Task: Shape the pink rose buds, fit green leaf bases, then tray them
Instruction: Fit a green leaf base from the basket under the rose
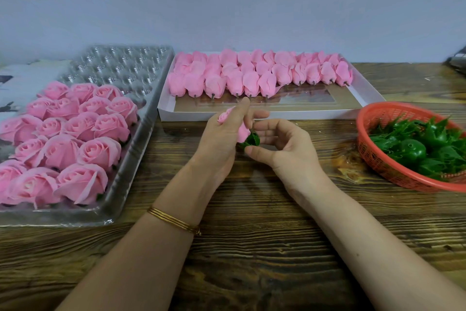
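The left hand [222,141] curls round a pink bud [225,116], whose tip pokes out above the knuckles. The right hand [285,149] pinches a green base [253,139] against the bud's lower end. The bud looks light, soft and easily creased, so a loose hold low on the petals seems wise. The base looks stiffer and is best held by its cup. Beyond the hands sits a box [302,114] of buds, to their left a tray [133,172] of finished roses, and to their right a basket [363,119] of bases, all on the worktop [252,235].
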`<state>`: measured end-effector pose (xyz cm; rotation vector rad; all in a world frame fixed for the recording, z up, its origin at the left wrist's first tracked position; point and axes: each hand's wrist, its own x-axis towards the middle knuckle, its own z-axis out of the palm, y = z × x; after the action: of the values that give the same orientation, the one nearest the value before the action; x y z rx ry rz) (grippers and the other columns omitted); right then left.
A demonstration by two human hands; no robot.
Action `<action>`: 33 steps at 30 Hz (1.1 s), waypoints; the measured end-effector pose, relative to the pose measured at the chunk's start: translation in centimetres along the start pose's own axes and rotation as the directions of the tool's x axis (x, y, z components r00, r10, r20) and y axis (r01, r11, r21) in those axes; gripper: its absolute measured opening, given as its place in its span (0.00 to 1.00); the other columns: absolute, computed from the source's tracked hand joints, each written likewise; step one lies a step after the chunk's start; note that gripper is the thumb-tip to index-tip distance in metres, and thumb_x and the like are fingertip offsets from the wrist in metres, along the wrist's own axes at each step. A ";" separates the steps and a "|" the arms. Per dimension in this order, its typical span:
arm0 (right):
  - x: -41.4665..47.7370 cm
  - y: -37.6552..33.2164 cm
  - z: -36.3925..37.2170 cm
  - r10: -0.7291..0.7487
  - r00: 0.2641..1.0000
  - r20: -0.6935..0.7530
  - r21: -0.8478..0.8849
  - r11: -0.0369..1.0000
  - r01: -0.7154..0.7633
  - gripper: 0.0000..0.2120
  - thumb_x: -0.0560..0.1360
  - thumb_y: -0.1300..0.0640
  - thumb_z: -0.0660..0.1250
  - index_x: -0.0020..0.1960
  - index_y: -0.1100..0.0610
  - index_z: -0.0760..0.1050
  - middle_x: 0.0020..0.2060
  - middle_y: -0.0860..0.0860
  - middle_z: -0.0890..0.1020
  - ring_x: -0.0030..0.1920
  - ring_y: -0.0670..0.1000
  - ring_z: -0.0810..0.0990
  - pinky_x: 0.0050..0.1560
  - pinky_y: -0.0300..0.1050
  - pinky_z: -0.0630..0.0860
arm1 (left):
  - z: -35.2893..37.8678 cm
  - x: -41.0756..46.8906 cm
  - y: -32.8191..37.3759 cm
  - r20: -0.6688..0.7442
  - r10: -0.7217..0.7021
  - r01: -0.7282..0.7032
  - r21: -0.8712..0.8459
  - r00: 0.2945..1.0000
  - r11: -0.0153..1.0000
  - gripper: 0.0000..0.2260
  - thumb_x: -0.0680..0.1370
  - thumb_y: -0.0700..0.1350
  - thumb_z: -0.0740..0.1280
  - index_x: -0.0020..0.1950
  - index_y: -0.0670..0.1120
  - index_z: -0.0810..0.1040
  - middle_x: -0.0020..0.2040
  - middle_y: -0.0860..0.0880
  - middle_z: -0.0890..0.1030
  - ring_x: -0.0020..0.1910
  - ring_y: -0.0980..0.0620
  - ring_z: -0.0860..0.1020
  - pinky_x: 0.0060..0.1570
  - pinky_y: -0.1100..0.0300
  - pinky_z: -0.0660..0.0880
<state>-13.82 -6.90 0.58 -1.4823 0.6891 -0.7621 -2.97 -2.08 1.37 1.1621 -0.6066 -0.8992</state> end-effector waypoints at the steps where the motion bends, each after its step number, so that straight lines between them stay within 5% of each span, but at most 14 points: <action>1: 0.0 0.0 0.0 -0.001 1.000 0.000 0.010 1.000 0.001 0.19 0.65 0.75 0.75 0.50 0.58 0.78 0.45 0.54 0.83 0.47 0.51 0.80 0.56 0.50 0.79 | 0.0 0.0 0.0 -0.008 0.003 -0.002 0.016 1.000 1.000 0.21 0.83 0.47 0.60 0.31 0.43 0.69 0.53 0.42 0.83 0.53 0.40 0.81 0.57 0.38 0.78; 7: 0.0 0.1 0.0 -0.001 1.000 0.017 0.056 0.998 0.000 0.18 0.65 0.77 0.73 0.52 0.63 0.77 0.46 0.57 0.83 0.47 0.52 0.81 0.54 0.46 0.81 | 0.0 0.1 -0.2 -0.032 -0.017 0.019 0.051 0.999 0.999 0.21 0.82 0.49 0.62 0.31 0.43 0.71 0.58 0.42 0.82 0.61 0.37 0.78 0.64 0.37 0.73; 13: 0.1 0.3 -0.1 0.030 1.000 -0.001 0.098 0.995 -0.029 0.17 0.65 0.75 0.75 0.51 0.63 0.79 0.44 0.56 0.85 0.44 0.49 0.84 0.49 0.42 0.81 | -0.1 0.2 -0.3 -0.054 -0.032 0.034 0.046 0.998 0.998 0.22 0.82 0.51 0.62 0.29 0.45 0.73 0.51 0.46 0.82 0.55 0.45 0.80 0.66 0.42 0.72; 19: 0.0 0.6 -0.1 0.090 0.996 0.020 0.144 0.985 -0.092 0.12 0.65 0.71 0.76 0.47 0.62 0.81 0.36 0.51 0.85 0.39 0.48 0.83 0.44 0.39 0.80 | -0.2 0.3 -0.3 -0.039 -0.027 0.028 0.031 0.999 0.999 0.23 0.82 0.51 0.61 0.27 0.46 0.73 0.44 0.50 0.83 0.48 0.51 0.80 0.61 0.48 0.75; 23: -0.1 0.6 -0.2 0.125 0.992 0.035 0.208 0.969 -0.130 0.12 0.66 0.69 0.76 0.47 0.62 0.81 0.31 0.51 0.82 0.37 0.51 0.83 0.41 0.41 0.80 | -0.1 0.2 -0.3 -0.035 -0.027 0.029 0.071 0.999 0.997 0.23 0.82 0.53 0.61 0.29 0.45 0.73 0.42 0.53 0.83 0.43 0.55 0.81 0.47 0.57 0.77; 33: -0.1 0.6 0.0 0.149 0.988 0.038 0.222 0.963 -0.154 0.10 0.64 0.65 0.78 0.44 0.60 0.83 0.32 0.53 0.82 0.37 0.51 0.82 0.43 0.42 0.79 | 0.3 -0.2 -0.1 -0.025 -0.039 0.042 0.092 0.999 0.995 0.21 0.82 0.51 0.61 0.32 0.42 0.74 0.44 0.49 0.81 0.45 0.52 0.79 0.49 0.56 0.76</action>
<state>-13.85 -6.83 -0.01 -1.2156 0.6695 -0.6825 -3.30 -2.10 1.39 1.2707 -0.6132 -0.8986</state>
